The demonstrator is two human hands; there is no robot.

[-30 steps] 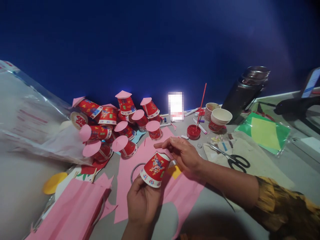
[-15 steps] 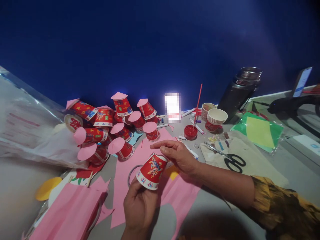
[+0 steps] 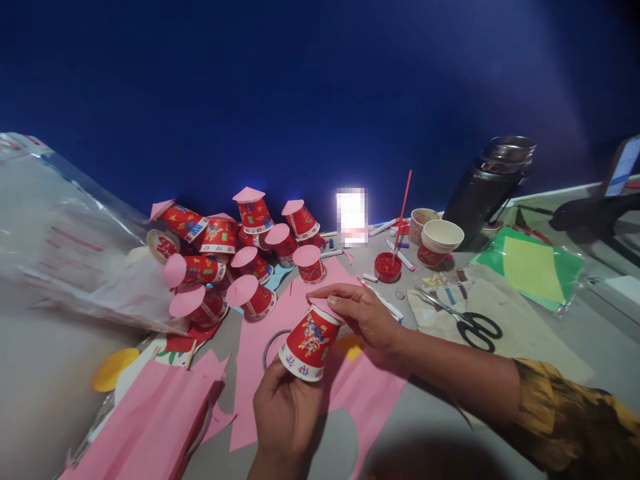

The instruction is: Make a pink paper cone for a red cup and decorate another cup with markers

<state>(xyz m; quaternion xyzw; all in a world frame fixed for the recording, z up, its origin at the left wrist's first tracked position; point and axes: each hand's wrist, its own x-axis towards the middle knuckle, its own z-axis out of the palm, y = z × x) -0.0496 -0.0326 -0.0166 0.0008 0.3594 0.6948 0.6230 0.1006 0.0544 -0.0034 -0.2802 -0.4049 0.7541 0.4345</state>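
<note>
Just below the frame's centre, a red cup [image 3: 310,343] is tilting, its long axis running from lower left to upper right. At its wide rim, the left hand [image 3: 287,407] is grasping it from below. Its narrow end is pointing towards the nearer right hand [image 3: 373,320], whose thumb and fingers are touching the pink paper piece [image 3: 320,304] on that end; whether they are pinching, I cannot tell.

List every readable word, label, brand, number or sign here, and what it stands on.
No text reads clearly.
Held paper cup: rim marks too small to read.
Tipped rear-left paper cup: blue lettering, blurred.
Cream disc beside it: red marks, unreadable.
Plastic bag: red print, too blurred.
Phone screen, far right: too blurred.
Bright rear rectangle: pixelated.
</note>
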